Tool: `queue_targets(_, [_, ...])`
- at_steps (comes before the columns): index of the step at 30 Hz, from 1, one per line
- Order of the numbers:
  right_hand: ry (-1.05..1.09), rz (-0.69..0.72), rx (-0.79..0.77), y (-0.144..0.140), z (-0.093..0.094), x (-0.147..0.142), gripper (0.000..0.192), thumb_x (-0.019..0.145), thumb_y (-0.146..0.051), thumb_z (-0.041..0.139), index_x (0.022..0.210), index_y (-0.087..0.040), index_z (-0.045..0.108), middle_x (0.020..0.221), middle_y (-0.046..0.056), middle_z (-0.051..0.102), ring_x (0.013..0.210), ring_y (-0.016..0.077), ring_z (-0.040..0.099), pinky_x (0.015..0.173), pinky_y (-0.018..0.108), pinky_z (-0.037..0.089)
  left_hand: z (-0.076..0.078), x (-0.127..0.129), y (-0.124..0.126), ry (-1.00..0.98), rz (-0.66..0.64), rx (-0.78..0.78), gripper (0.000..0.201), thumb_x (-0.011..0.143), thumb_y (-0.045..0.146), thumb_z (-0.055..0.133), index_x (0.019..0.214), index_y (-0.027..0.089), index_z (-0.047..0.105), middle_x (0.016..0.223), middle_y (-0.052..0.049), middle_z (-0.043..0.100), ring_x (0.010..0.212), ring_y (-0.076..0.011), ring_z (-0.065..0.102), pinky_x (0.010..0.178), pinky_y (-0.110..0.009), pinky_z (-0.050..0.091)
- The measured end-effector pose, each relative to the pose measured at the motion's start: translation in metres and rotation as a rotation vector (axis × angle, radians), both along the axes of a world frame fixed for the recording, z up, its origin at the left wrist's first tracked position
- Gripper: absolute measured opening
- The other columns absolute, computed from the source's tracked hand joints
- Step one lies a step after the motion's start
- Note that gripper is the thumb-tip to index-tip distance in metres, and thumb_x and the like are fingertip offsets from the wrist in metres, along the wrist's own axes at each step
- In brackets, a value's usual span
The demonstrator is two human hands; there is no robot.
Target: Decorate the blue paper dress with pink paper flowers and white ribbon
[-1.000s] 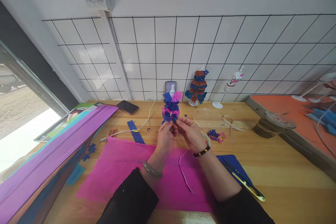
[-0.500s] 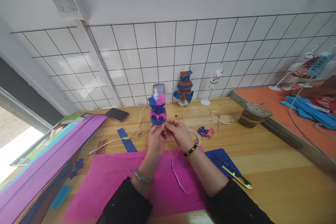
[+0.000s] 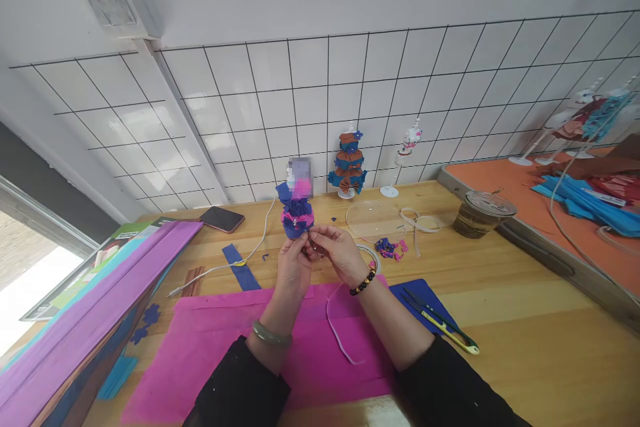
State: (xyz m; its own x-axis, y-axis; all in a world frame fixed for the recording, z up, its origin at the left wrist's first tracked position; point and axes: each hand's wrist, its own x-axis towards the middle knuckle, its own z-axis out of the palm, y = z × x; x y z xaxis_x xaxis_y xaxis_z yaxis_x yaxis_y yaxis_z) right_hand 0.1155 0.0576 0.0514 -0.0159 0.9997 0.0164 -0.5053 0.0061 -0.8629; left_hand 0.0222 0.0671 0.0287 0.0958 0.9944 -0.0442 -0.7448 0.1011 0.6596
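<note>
left hand (image 3: 293, 265) and right hand (image 3: 336, 250), fingertips pinching the base of a blue-and-pink paper doll (image 3: 296, 213), held upright at frame centre above pink crepe paper (image 3: 215, 340) on the bench (image 3: 525, 320); yellow snips (image 3: 443, 327) at lower right.

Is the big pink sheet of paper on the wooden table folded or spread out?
Spread out: the pink paper sheet lies flat on the wooden table, under both forearms.

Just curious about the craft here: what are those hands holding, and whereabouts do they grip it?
Both the left hand and right hand pinch the lower end of a blue-and-pink paper figure, held upright.
</note>
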Motion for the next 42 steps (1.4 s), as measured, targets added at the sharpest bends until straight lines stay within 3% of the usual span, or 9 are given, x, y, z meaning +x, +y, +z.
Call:
queue_targets(11, [-0.014, 0.005, -0.014, 0.0, -0.002, 0.002, 0.022, 0.058, -0.031, 0.075, 0.073, -0.017, 0.067, 0.062, -0.001, 0.065, 0.052, 0.0089, 0.054, 0.05, 0.022, 0.041, 0.002, 0.001, 0.0, 0.002, 0.023, -0.07, 0.024, 0.058, 0.023, 0.073, 0.061, 0.014, 0.05, 0.052, 0.005, 0.047, 0.046, -0.0036, 0.043, 0.045, -0.017, 0.031])
queue_targets(21, [-0.026, -0.012, 0.01, -0.003, 0.004, -0.002, 0.022, 0.058, -0.031, 0.075, 0.068, -0.017, 0.063, 0.057, -0.002, 0.062, 0.05, 0.0086, 0.052, 0.047, 0.022, 0.039, 0.003, 0.001, -0.003, -0.004, 0.024, -0.044, 0.022, 0.058, 0.022, 0.071, 0.06, 0.014, 0.051, 0.052, 0.004, 0.048, 0.046, -0.004, 0.043, 0.045, -0.017, 0.032])
queue_targets(28, [0.026, -0.038, -0.032, 0.001, -0.005, 0.0, 0.022, 0.059, -0.028, 0.076, 0.07, -0.018, 0.059, 0.06, -0.004, 0.062, 0.052, 0.0081, 0.053, 0.049, 0.021, 0.039, 0.001, 0.0, -0.002, -0.021, -0.002, -0.006, 0.019, 0.063, 0.022, 0.068, 0.062, 0.014, 0.05, 0.055, 0.004, 0.048, 0.048, -0.0048, 0.043, 0.046, -0.019, 0.031])
queue_targets(35, [0.165, 0.104, -0.077, 0.003, -0.007, 0.005, 0.021, 0.065, -0.029, 0.072, 0.075, -0.018, 0.056, 0.067, -0.001, 0.062, 0.061, 0.0121, 0.057, 0.051, 0.023, 0.041, 0.003, 0.0, -0.002, -0.042, -0.032, 0.001, 0.019, 0.064, 0.022, 0.067, 0.062, 0.014, 0.05, 0.055, 0.003, 0.046, 0.048, -0.0052, 0.04, 0.046, -0.02, 0.029])
queue_targets(42, [0.268, 0.18, -0.078, 0.006, -0.01, 0.007, 0.025, 0.067, -0.024, 0.071, 0.087, -0.023, 0.055, 0.075, -0.003, 0.062, 0.064, 0.0101, 0.057, 0.053, 0.022, 0.043, 0.003, -0.001, -0.002, -0.03, -0.033, -0.015, 0.02, 0.063, 0.022, 0.067, 0.06, 0.014, 0.049, 0.054, 0.003, 0.046, 0.047, -0.005, 0.039, 0.045, -0.02, 0.028])
